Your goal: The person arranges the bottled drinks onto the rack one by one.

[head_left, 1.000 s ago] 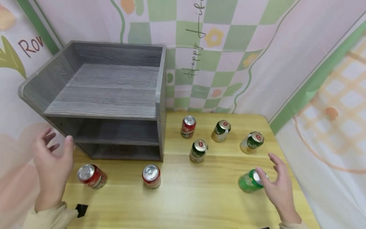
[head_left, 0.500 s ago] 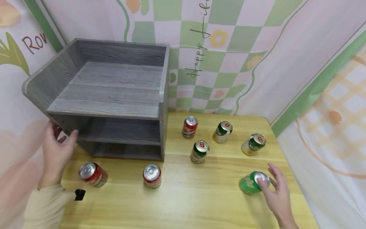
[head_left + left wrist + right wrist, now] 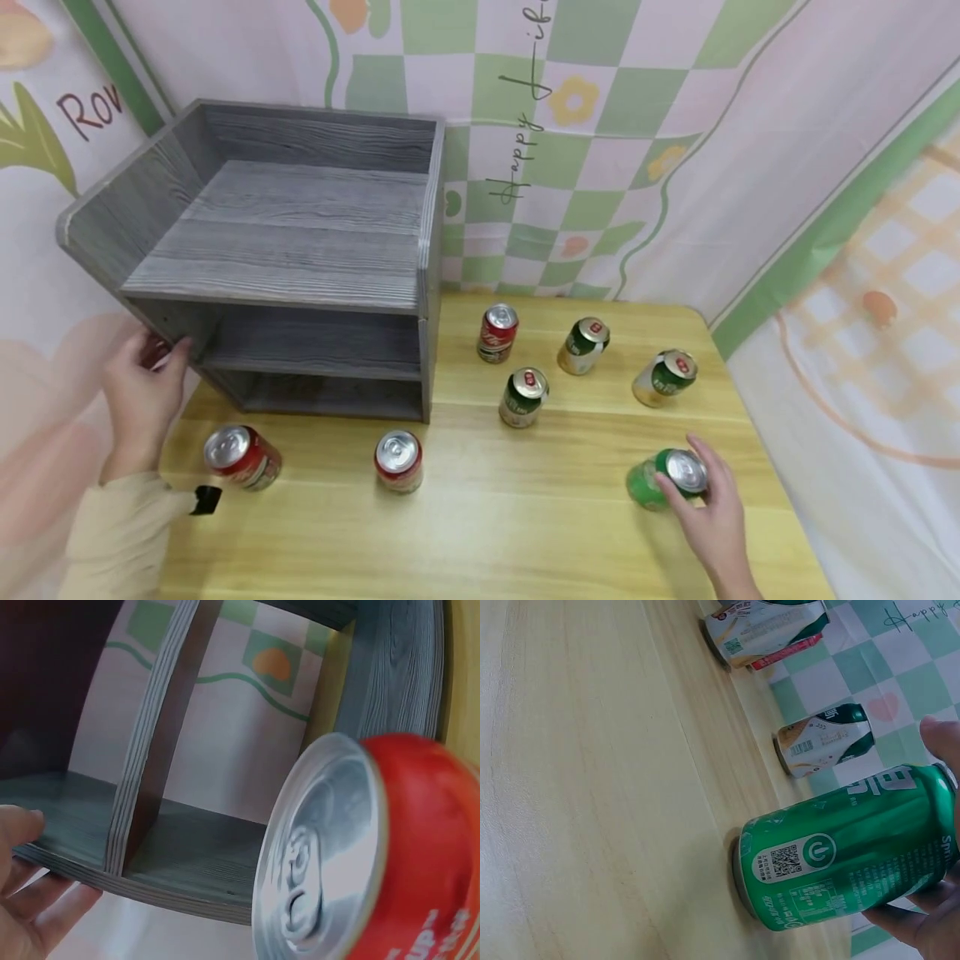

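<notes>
My left hand grips the front edge of the left side panel of a grey wooden desk shelf. In the left wrist view, the thumb lies inside the panel and the fingers lie outside it. At the right of the table, my right hand is round the upper part of a green Sprite can, which stands upright. The right wrist view has the thumb on one side of this can and the other fingers on the opposite side, partly hidden.
Red cans stand in front of the shelf and right of it. Dark green and gold cans stand on the wooden table. A patterned cloth hangs behind.
My left hand has come in from the left and taken hold of the shelf's side panel. My right hand has moved left and closed round the green Sprite can. The cans stay put.
</notes>
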Demonstrator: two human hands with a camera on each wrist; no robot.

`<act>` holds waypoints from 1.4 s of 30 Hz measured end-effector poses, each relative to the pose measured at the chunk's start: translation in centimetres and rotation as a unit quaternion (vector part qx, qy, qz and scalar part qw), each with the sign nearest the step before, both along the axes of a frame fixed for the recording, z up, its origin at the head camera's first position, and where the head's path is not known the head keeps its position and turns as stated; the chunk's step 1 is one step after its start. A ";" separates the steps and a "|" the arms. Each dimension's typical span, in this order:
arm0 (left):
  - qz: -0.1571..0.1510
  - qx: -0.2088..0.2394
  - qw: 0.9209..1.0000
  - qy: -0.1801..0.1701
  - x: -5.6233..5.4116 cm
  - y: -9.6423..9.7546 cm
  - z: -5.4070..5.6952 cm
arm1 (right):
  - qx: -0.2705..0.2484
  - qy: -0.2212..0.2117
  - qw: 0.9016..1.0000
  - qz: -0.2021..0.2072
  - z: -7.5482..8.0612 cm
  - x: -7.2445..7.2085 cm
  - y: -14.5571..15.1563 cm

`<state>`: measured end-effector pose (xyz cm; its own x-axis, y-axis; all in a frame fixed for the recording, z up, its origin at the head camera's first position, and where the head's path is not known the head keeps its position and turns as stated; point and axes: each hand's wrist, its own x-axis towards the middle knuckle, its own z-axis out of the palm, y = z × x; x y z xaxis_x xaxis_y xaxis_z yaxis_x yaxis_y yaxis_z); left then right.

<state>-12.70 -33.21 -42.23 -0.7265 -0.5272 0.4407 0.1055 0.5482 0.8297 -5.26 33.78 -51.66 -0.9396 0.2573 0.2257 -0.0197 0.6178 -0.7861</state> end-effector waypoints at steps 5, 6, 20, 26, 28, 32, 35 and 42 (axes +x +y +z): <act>0.012 -0.016 0.999 0.029 -0.4 -0.3 -0.4 | -0.019 0.007 1.000 -0.014 -0.5 0.0 -0.2; 0.016 -0.020 0.999 0.034 -0.4 -0.3 -0.5 | -0.024 0.008 1.000 -0.017 -0.6 0.1 -0.3; 0.016 -0.017 0.999 0.046 -0.3 -0.2 -0.9 | -0.054 0.000 0.998 -0.041 -1.3 0.5 -0.5; 0.022 -0.022 0.998 0.048 -0.4 0.0 -1.0 | -0.036 0.012 0.998 -0.046 -1.8 0.6 -0.6; 0.026 -0.024 0.998 0.046 -0.4 0.1 -0.9 | -0.015 0.023 0.999 -0.043 -2.0 0.6 -0.6; 0.029 -0.022 0.998 0.046 -0.4 0.1 -0.8 | 0.026 0.052 0.998 -0.039 -2.2 0.6 -0.9; 0.027 -0.021 0.998 0.051 -0.5 0.1 -0.8 | 0.034 0.070 0.996 -0.039 -2.2 0.6 -1.0; 0.033 -0.032 0.998 0.042 -0.6 0.1 -0.9 | 0.040 0.061 0.996 -0.054 -2.4 0.6 -0.9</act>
<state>-13.27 -33.09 -43.15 -0.6507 -0.5418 0.5321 0.1348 0.6071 0.7831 -4.65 32.85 -54.08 -0.8715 0.3331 0.3600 -0.0414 0.6814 -0.7307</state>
